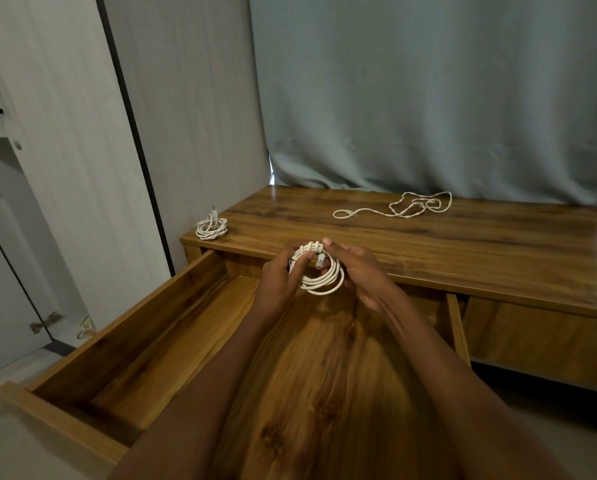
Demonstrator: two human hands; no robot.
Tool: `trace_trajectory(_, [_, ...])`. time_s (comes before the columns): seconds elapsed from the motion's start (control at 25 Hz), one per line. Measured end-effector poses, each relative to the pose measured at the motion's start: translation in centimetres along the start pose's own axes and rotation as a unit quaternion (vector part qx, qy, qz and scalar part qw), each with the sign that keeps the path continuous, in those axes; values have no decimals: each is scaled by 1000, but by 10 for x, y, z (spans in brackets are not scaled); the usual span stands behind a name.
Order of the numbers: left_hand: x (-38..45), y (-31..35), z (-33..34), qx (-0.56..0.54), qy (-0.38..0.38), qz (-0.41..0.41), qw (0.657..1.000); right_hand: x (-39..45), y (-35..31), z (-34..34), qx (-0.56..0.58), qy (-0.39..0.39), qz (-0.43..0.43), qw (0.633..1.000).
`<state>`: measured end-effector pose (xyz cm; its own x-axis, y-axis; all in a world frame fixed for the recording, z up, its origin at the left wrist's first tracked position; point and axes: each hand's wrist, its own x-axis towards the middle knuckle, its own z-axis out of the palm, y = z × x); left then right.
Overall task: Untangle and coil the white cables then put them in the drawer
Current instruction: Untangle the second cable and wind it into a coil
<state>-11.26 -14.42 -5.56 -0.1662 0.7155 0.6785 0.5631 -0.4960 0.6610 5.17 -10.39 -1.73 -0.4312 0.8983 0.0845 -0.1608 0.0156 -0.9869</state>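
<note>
Desk top is seen as wood-grain, glossy, with light reflected at the right end. Drawer is finished in the same warm wood grain, smooth, slightly shiny inside. Coiled cable, held in both hands, is covered in white matt sheath; a clear plastic plug is seen on it. Curtain is soft grey-green cloth, matt. Wall panels are pale, matt.

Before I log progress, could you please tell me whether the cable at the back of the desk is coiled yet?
Not coiled. The white cable lies spread in loose tangled loops on the desk top.
</note>
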Motion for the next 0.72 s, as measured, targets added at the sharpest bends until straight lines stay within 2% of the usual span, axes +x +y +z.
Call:
trace_trajectory(0.12, [-3,-1,3,48,5,49,998,-3,2,13,-86,90,-34,992])
trace_trajectory(0.24, [-2,2,6,35,8,65,997,-3,-1,11,-44,123,-32,991])
trace_trajectory(0.36, [1,6,4,31,2,100,994,-2,-8,5,73,58,47,995])
trace_trajectory(0.44, [2,9,1,84,-6,147,986,0,-14,-2,144,4,103,984])
trace_trajectory(0.52, [5,13,1,155,-25,170,973,1,-17,-9,166,-28,122,978])
trace_trajectory(0.6, [6,13,3,165,-36,140,976,2,-15,-15,138,-34,97,985])
trace_trajectory(0.72, [4,12,1,54,-29,26,998,9,4,-14,-80,6,-34,996])
